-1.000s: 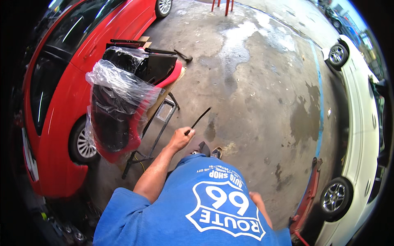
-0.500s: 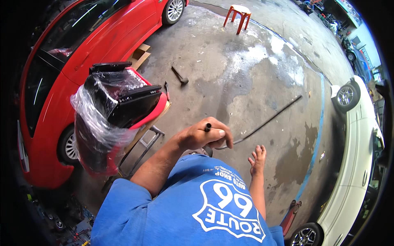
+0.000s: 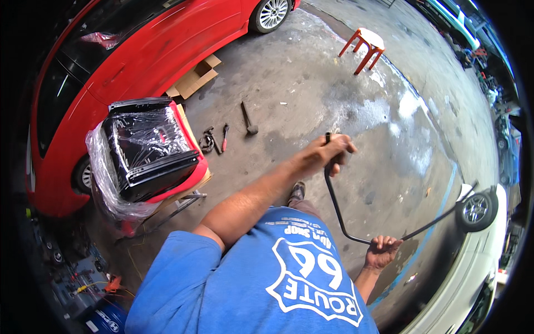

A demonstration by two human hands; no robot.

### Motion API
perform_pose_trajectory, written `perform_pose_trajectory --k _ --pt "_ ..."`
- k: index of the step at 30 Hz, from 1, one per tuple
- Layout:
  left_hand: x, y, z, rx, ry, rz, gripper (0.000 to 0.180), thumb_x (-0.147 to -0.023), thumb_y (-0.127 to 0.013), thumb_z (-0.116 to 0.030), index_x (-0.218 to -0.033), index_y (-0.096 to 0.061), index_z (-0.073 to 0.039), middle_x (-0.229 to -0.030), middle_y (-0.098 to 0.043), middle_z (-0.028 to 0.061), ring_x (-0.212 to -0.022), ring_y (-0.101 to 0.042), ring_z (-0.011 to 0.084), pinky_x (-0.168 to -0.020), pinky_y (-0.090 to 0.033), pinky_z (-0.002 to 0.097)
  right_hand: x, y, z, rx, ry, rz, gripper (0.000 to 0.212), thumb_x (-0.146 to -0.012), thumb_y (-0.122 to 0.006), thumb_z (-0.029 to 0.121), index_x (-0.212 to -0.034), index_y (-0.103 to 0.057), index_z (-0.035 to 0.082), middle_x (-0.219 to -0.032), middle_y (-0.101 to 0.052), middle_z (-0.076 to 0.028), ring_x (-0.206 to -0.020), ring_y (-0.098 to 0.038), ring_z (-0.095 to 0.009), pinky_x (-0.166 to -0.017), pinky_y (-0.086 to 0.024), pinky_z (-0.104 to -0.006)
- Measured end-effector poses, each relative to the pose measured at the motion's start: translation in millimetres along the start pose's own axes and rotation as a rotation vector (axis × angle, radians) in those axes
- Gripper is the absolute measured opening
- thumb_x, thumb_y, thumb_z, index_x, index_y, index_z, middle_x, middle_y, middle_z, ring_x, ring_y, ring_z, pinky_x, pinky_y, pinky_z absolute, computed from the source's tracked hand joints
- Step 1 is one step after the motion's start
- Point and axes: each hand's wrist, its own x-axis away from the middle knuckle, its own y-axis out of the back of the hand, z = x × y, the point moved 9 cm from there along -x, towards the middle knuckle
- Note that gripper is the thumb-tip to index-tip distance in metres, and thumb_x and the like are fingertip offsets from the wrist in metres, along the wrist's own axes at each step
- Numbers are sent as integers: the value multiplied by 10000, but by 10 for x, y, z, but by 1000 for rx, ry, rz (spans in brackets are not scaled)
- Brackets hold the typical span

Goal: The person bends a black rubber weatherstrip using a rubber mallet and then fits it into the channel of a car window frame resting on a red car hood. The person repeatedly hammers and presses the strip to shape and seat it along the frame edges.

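Observation:
A long, thin black bar (image 3: 335, 206) with bends in it stretches out in front of me. My left hand (image 3: 337, 152) is closed round it just below one end, which pokes up above the fist. Lower down and to the right, my right hand (image 3: 382, 251) has its fingers wrapped over the bar beyond a bend. From there the bar runs up and away to the right, its far end lying across the view of a white car's wheel. My blue shirt (image 3: 233, 278) fills the lower middle.
A red car (image 3: 150, 55) stands at left; a white car (image 3: 461, 267) at right. Plastic-wrapped black parts (image 3: 150, 145) rest on a stand. A hammer (image 3: 248, 119), a red-handled tool (image 3: 225, 138) and a cardboard box (image 3: 194, 77) lie on the floor. Farther off is a red stool (image 3: 364, 47).
My left hand has moved up and right with the bar. The right hand, open and apart before, has moved down and right and closed on the bar. The view has shifted.

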Motion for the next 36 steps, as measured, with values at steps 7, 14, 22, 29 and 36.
perform_pose_trajectory --k 7,14,22,29,36 --pt "0 2183 476 -911 342 -527 537 -1013 -538 -513 -1189 -667 -22 -1143 -694 239 -1102 -659 379 -914 -520 467 -2604 -1427 77 539 -49 114 406 -1039 -630 356 -734 -454 152 -581 -344 42 -461 -306 -88 -448 -320 -275" --pt "1387 2675 1932 -746 1089 58 554 -964 -547 -418 -1337 -635 -18 -1318 -659 246 -1238 -638 367 -1013 -517 514 -4351 -3396 -1337 1145 -17 455 424 -964 -761 308 -662 -501 163 -555 -384 88 -467 -328 -24 -442 -240 -239" --pt "1278 2262 2013 895 982 -612 525 -1000 -528 -401 -1310 -628 11 -1277 -704 182 -1143 -701 296 -933 -570 562 -5019 -5263 -2712 1287 -3 736 417 -949 -777 353 -681 -537 142 -562 -384 97 -467 -319 -15 -425 -215 -249" --pt "254 2144 2387 1125 536 -755 508 -1029 -519 -395 -1368 -592 -23 -1281 -699 169 -1104 -715 301 -924 -579 530 -5123 -7068 -4241 1540 141 1086 518 -952 -756 352 -616 -476 74 -510 -332 31 -445 -321 -92 -450 -242 -321" --pt "-1612 2377 1858 1621 139 -874 389 -978 -627 -344 -1247 -677 -67 -1180 -746 92 -1047 -726 213 -898 -583 405 -4115 -8783 -6382 1453 209 2091 452 -906 -782 260 -655 -505 6 -565 -361 -37 -575 -319 -133 -516 -287 -362"
